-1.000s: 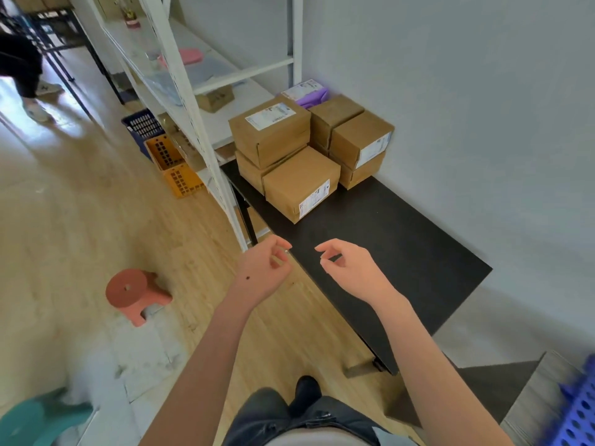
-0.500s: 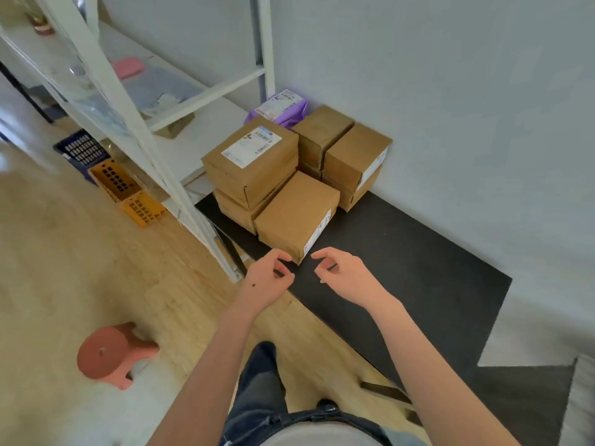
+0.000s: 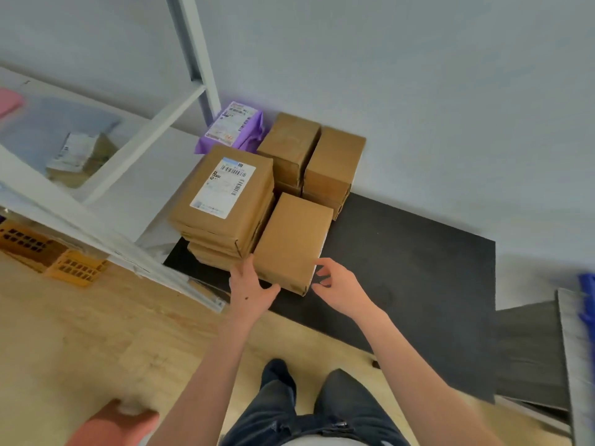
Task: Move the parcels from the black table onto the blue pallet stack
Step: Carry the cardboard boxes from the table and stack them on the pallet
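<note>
So the plain brown cardboard parcel (image 3: 293, 239) sits flat on the black table (image 3: 402, 268), long axis pointing at the grey wall (image 3: 418, 91) (roughly). Straight fingers of the left hand (image 3: 251, 289) touch its near-left corner; the right hand (image 3: 338, 286) hovers loosely curled, holding nothing.

The counter (image 3: 402, 268) stands against the wall, with the shelf rack (image 3: 145, 136) to its left. The parcels are grouped at the counter's far left end. The nearest parcel (image 3: 293, 239) lies in front. A labelled parcel (image 3: 225, 194) tops a stack just left of it, and a bagged parcel (image 3: 235, 127) lies behind that stack. Two more stacks (image 3: 335, 159) stand side by side against the wall. The left hand (image 3: 251, 288) is at the nearest parcel's near left corner, and the right hand (image 3: 338, 288) is just beside its near right corner. Crates (image 3: 48, 255) sit on the floor under the rack. The pallet stack (image 3: 587, 304) is at the far right.
</note>
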`<action>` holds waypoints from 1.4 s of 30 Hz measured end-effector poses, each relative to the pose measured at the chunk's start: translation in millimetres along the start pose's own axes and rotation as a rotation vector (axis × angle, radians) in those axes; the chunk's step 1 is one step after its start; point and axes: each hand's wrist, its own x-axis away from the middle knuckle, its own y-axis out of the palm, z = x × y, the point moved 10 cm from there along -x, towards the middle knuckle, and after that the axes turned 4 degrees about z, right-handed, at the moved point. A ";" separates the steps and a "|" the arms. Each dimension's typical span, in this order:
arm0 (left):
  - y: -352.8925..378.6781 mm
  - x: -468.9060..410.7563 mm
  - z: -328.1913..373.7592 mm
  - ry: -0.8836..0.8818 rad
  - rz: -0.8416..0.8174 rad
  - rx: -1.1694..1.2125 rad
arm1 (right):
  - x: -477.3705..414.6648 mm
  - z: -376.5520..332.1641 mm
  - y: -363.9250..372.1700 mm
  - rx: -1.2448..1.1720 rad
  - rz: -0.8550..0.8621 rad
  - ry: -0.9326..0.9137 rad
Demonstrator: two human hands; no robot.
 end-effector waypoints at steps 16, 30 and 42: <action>57.3 -20.1 -13.4 -0.111 -0.310 0.238 | -35.0 40.2 -2.6 -0.184 0.084 0.232; 75.0 -22.8 -17.9 -0.300 -0.381 0.674 | -31.9 73.4 30.6 -0.866 -0.094 0.492; 44.7 24.7 7.8 -0.239 -0.498 0.902 | 8.1 70.8 -11.8 -0.873 -0.188 0.229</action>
